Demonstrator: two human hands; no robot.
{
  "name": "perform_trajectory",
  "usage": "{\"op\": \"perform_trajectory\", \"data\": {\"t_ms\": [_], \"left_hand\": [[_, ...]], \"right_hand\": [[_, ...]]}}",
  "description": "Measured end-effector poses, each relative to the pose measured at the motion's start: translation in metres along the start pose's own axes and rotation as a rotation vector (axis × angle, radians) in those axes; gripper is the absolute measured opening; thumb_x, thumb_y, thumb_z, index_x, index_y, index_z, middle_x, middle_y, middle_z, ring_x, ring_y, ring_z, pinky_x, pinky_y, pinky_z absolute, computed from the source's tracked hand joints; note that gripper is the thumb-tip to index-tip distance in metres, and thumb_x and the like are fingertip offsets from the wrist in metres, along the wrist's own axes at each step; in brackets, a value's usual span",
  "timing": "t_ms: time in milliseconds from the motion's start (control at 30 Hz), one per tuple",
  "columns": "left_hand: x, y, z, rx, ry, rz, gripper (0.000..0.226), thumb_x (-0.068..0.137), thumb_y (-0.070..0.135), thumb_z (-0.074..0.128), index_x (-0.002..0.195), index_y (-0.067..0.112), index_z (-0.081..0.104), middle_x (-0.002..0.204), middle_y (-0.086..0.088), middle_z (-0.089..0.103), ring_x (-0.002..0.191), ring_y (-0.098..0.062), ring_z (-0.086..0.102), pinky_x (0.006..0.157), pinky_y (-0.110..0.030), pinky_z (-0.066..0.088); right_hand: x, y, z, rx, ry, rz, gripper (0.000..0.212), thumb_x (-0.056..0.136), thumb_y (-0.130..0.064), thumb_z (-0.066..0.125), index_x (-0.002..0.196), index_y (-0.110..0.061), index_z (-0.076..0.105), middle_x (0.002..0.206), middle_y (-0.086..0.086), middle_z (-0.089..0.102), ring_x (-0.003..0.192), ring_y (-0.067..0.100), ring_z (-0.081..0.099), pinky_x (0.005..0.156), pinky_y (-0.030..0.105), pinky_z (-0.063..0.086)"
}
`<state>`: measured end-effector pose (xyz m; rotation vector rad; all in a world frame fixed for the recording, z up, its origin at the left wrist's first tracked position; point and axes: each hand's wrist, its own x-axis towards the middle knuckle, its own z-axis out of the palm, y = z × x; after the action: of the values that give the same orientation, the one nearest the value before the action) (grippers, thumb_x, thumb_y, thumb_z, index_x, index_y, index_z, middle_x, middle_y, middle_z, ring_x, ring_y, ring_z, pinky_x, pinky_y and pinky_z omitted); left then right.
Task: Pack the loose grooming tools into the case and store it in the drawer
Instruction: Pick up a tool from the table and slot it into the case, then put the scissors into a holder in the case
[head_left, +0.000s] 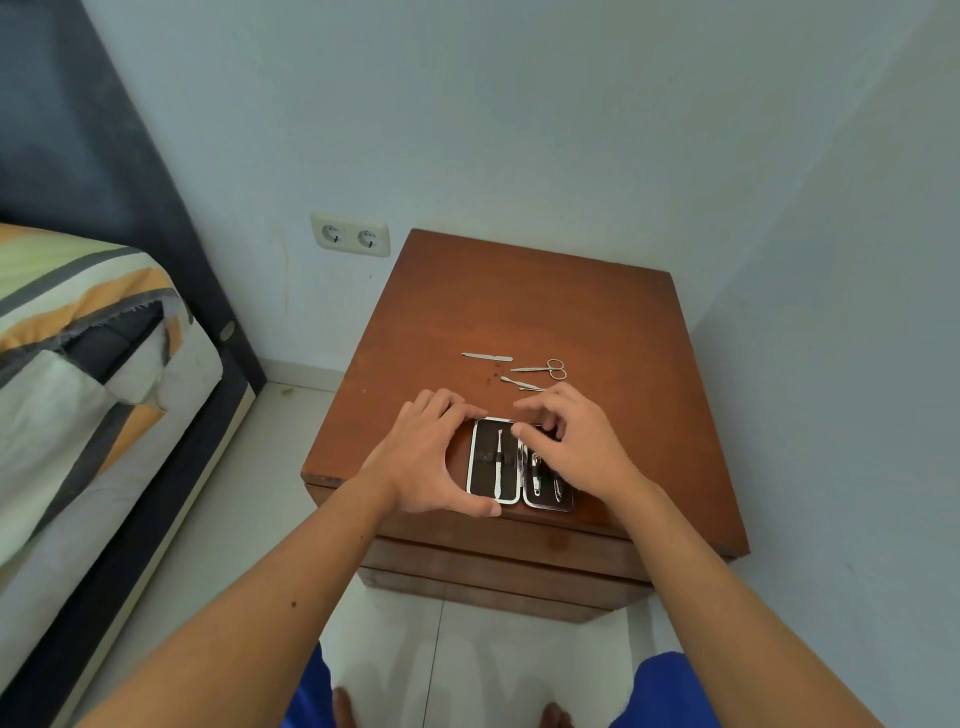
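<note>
A small grooming case (493, 462) lies open near the front edge of a brown wooden nightstand (597, 312), its dark lining holding a few metal tools. My left hand (431, 457) grips the case's left half, thumb at the front edge and fingers over the back. My right hand (576, 441) hovers over the right half, its fingertips pinching at the case's top middle. Behind the hands lie three loose tools: a nail file (487, 357), small scissors (543, 368) and a thin metal pusher (521, 384).
The nightstand's closed drawer fronts (498, 561) show below the top. A bed (78, 364) with a striped cover stands at the left. A double wall socket (350, 238) sits on the wall behind. White floor tiles (467, 649) lie below.
</note>
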<state>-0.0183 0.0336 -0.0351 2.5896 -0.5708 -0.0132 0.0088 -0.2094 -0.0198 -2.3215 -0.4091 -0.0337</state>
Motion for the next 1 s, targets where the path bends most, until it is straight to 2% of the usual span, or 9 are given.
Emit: {"op": "perform_trajectory", "data": {"t_ms": [133, 200, 300, 467, 633, 767, 833, 900, 1000], "left_hand": [[0.0, 0.0, 0.0, -0.006, 0.0, 0.001, 0.114, 0.051, 0.092, 0.078, 0.144, 0.033, 0.049, 0.125, 0.016, 0.041, 0.117, -0.009, 0.037, 0.107, -0.035, 0.038], [0.0, 0.0, 0.0, -0.005, -0.003, 0.001, 0.114, 0.052, 0.092, 0.078, 0.144, 0.032, 0.049, 0.126, 0.016, 0.04, 0.117, -0.009, 0.037, 0.107, -0.035, 0.038], [0.0, 0.0, 0.0, 0.0, -0.005, 0.0, 0.113, 0.051, 0.092, 0.078, 0.144, 0.032, 0.049, 0.125, 0.016, 0.04, 0.117, -0.01, 0.038, 0.107, -0.035, 0.038], [0.001, -0.001, 0.0, 0.002, -0.021, -0.001, 0.111, 0.053, 0.093, 0.076, 0.143, 0.034, 0.047, 0.127, 0.017, 0.04, 0.117, -0.01, 0.038, 0.107, -0.036, 0.039], [0.001, 0.0, 0.0, 0.001, -0.008, 0.006, 0.111, 0.053, 0.091, 0.078, 0.142, 0.033, 0.048, 0.127, 0.016, 0.041, 0.118, -0.01, 0.039, 0.107, -0.037, 0.039], [0.001, 0.001, 0.0, 0.003, -0.012, 0.001, 0.111, 0.053, 0.09, 0.079, 0.143, 0.033, 0.048, 0.128, 0.016, 0.041, 0.119, -0.009, 0.038, 0.108, -0.037, 0.038], [0.001, 0.001, -0.001, 0.002, -0.015, -0.002, 0.11, 0.053, 0.09, 0.079, 0.143, 0.033, 0.048, 0.128, 0.017, 0.04, 0.119, -0.009, 0.038, 0.108, -0.037, 0.038], [0.001, 0.001, -0.001, 0.0, -0.015, -0.004, 0.111, 0.053, 0.09, 0.08, 0.143, 0.033, 0.048, 0.128, 0.017, 0.041, 0.118, -0.008, 0.037, 0.107, -0.036, 0.038], [0.001, 0.001, 0.0, -0.006, -0.013, -0.004, 0.11, 0.053, 0.09, 0.079, 0.142, 0.034, 0.048, 0.128, 0.017, 0.041, 0.118, -0.008, 0.038, 0.107, -0.037, 0.039]], "right_hand": [[0.027, 0.02, -0.012, -0.025, 0.19, 0.113, 0.012, 0.093, -0.02, 0.075, 0.102, -0.026, 0.081, 0.089, -0.008, 0.066, 0.076, 0.004, 0.058, 0.074, 0.013, 0.043], [0.041, 0.03, -0.018, -0.074, 0.248, 0.164, 0.012, 0.094, -0.017, 0.073, 0.102, -0.024, 0.081, 0.087, -0.007, 0.064, 0.075, -0.001, 0.055, 0.078, 0.019, 0.046], [0.06, 0.041, -0.021, -0.138, 0.207, 0.193, 0.017, 0.095, -0.017, 0.073, 0.109, -0.024, 0.08, 0.092, -0.003, 0.061, 0.073, 0.003, 0.053, 0.086, 0.029, 0.048], [0.075, 0.051, -0.029, -0.198, 0.065, 0.198, 0.029, 0.094, -0.028, 0.076, 0.123, -0.027, 0.076, 0.102, 0.0, 0.056, 0.097, 0.019, 0.061, 0.097, 0.037, 0.05], [0.084, 0.05, -0.039, -0.228, -0.061, 0.188, 0.032, 0.094, -0.031, 0.075, 0.127, -0.033, 0.072, 0.104, 0.002, 0.054, 0.095, 0.02, 0.057, 0.091, 0.032, 0.045], [0.082, 0.049, -0.042, -0.115, 0.008, 0.218, 0.017, 0.086, -0.025, 0.083, 0.097, -0.03, 0.071, 0.078, -0.002, 0.067, 0.075, 0.016, 0.062, 0.071, 0.031, 0.046], [0.076, 0.051, -0.043, -0.042, 0.067, 0.23, 0.017, 0.083, -0.022, 0.086, 0.091, -0.024, 0.071, 0.074, -0.002, 0.069, 0.066, 0.008, 0.058, 0.066, 0.027, 0.044], [0.071, 0.051, -0.044, -0.001, 0.092, 0.221, 0.014, 0.083, -0.021, 0.086, 0.087, -0.021, 0.073, 0.074, -0.002, 0.07, 0.06, 0.001, 0.055, 0.062, 0.014, 0.042], [0.063, 0.05, -0.047, 0.017, 0.092, 0.221, 0.01, 0.084, -0.021, 0.086, 0.088, -0.02, 0.077, 0.078, -0.003, 0.073, 0.06, -0.003, 0.056, 0.06, 0.006, 0.041]]}}
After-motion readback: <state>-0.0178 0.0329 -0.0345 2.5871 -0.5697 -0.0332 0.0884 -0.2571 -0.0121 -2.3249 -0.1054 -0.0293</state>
